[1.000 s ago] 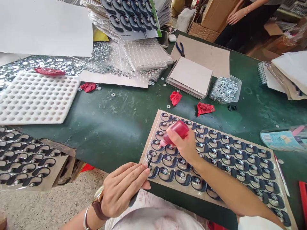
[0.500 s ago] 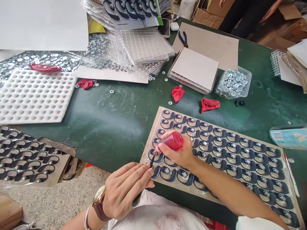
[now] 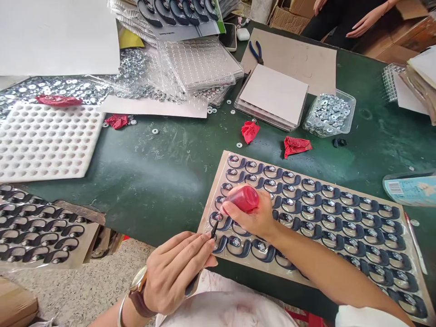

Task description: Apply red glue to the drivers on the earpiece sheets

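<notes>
My right hand [image 3: 250,215] grips a squeeze bottle of red liquid [image 3: 245,198], tilted with its nozzle down toward the left. My left hand [image 3: 180,268] is closed on a thin dark pointed tool [image 3: 215,228], whose tip meets a small metal part on one of the black hook-shaped pieces [image 3: 220,221]. The bottle's nozzle is close by that same piece. Many such pieces lie in rows on a brown card [image 3: 214,193] under clear film, each with a shiny round part. My right forearm hides some of the rows.
Crumpled red cloths [image 3: 297,146] lie behind the card, with a clear tub of metal washers [image 3: 329,113] and a stack of white cards [image 3: 272,95] beyond. Blue-handled pliers [image 3: 256,53] rest at the back. A white dimpled tray [image 3: 47,141] stands left. A co-worker's hand [image 3: 366,22] shows top right.
Both hands stay almost in place at the same piece, bottle and tool still held. The view has shifted slightly. At the top right, the co-worker's hands have moved into fuller view.
</notes>
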The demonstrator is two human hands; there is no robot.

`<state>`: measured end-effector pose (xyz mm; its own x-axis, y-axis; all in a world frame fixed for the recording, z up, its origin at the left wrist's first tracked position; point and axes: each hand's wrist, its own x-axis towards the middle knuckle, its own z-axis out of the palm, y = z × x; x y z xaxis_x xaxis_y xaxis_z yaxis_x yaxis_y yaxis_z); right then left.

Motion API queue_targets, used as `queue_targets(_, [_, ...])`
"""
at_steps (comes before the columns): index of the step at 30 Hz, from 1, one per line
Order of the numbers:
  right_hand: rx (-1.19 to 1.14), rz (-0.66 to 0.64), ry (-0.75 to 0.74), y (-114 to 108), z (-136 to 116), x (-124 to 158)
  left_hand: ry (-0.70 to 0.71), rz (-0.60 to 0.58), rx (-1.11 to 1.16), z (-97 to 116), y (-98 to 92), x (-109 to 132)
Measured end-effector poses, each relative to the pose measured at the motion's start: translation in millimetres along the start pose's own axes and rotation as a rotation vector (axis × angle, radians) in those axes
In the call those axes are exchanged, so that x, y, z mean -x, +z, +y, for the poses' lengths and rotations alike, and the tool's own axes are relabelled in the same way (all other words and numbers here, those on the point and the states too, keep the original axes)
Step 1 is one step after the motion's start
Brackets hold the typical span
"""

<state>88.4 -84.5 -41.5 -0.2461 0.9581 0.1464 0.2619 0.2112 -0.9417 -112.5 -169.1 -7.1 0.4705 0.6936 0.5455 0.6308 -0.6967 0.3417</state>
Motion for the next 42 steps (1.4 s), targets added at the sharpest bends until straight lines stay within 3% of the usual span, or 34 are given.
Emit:
queue_targets(6, [-0.025,-0.015,-0.062,0,0,1,-0.013,-0.019,0.006,0,-1.4,-1])
queue_targets(22, [-0.086,0.063,0.06,0,0,1,-0.035,0.016,0.026,0,-1.2,-5])
queue_targets(34, [0.074,0.062,0.022,-2,-6,-4,-0.051,0.016,0.039,-1,-1.1,-2])
queue_targets(42, [0.117,0.041,0.009,-8,-11,-4,-0.088,0.017,0.078,-7,-4.2,-13])
